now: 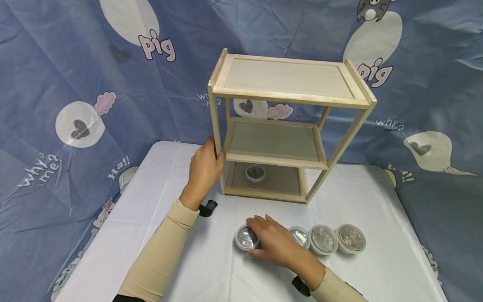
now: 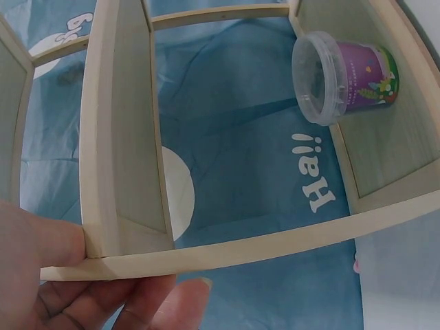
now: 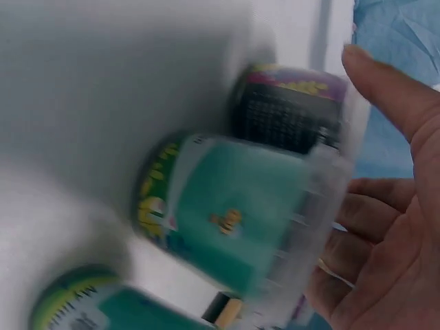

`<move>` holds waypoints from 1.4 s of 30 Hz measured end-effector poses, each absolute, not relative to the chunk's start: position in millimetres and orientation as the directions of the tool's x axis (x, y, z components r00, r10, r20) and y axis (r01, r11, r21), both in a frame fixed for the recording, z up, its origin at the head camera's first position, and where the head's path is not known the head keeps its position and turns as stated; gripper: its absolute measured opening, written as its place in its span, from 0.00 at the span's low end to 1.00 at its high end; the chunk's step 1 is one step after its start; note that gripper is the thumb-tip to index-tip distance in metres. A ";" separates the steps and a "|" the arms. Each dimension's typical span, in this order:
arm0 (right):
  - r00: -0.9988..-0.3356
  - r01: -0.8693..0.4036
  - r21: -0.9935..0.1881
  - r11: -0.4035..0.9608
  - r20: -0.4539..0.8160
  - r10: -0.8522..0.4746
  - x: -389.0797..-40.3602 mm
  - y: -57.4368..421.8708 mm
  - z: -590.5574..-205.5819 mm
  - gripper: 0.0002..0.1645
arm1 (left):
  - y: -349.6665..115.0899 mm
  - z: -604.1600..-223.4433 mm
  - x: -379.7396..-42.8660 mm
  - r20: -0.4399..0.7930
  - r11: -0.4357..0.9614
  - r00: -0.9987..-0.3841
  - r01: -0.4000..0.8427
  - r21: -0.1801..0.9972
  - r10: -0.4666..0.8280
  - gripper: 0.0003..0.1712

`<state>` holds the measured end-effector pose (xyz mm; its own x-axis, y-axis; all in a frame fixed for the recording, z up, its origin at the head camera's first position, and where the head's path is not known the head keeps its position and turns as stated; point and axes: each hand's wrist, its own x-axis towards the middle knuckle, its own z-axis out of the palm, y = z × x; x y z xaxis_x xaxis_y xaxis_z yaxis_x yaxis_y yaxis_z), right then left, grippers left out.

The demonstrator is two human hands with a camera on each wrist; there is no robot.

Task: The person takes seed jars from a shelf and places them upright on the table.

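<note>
A small wooden shelf rack (image 1: 290, 100) stands on the white-covered table. My left hand (image 1: 205, 165) grips its left front post, thumb on one side and fingers on the other, near the middle shelf. On the bottom shelf is a clear-lidded plastic tub (image 1: 255, 175) with a purple label (image 2: 364, 72). My right hand (image 1: 277, 243) reaches over another lidded tub (image 1: 246, 238), its thumb and fingers spread on either side; firm contact cannot be made out. In the right wrist view, a teal-labelled tub (image 3: 237, 213) stands closer to the camera than a dark-and-purple one (image 3: 292, 113).
Right of my right hand stand a partly covered tub (image 1: 300, 236), a second tub (image 1: 323, 240) and a third (image 1: 351, 239), side by side. A blue printed cloth (image 1: 170, 92) hangs behind the rack and around the table (image 1: 200, 268).
</note>
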<state>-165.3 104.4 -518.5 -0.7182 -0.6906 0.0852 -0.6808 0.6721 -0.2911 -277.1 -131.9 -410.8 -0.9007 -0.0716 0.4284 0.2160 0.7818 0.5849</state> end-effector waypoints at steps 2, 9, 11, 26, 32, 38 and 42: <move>-0.714 -0.683 -0.294 0.668 0.078 -0.696 -166.0 104.9 -514.3 0.53 | -132.0 -410.8 -277.2 0.430 0.782 -0.900 0.218 0.583 -0.070 0.11; -0.711 -0.682 -0.331 0.652 0.092 -0.697 -174.9 100.5 -494.2 0.56 | -132.0 -411.1 -277.3 0.430 0.786 -0.900 0.216 0.580 -0.070 0.11; -0.711 -0.681 -0.335 0.651 0.089 -0.697 -178.1 98.0 -487.9 0.56 | -131.9 -411.1 -277.3 0.431 0.786 -0.899 0.216 0.580 -0.071 0.11; -0.766 -0.640 -0.269 0.720 0.140 -0.628 -245.7 82.7 -468.7 0.53 | -132.0 -410.5 -276.7 0.419 0.785 -0.905 0.210 0.583 -0.069 0.12; -0.887 -0.456 -0.285 0.843 0.075 -0.455 -272.7 79.6 -470.9 0.51 | -132.0 -410.0 -276.6 0.425 0.783 -0.902 0.211 0.584 -0.074 0.11; -0.952 -0.290 -0.325 0.900 0.002 -0.306 -291.3 79.6 -476.8 0.54 | -132.5 -410.2 -276.9 0.426 0.783 -0.902 0.215 0.583 -0.070 0.11; -0.957 -0.258 -0.360 0.897 -0.031 -0.288 -300.3 78.7 -481.0 0.53 | -132.6 -410.1 -276.3 0.421 0.779 -0.904 0.216 0.589 -0.068 0.10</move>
<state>-300.3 78.7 -481.0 -0.9572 -0.2878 -0.0311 -0.2578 0.8966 -0.3600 -276.3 -132.6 -410.1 -0.9043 -0.0679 0.4214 0.2161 0.7785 0.5892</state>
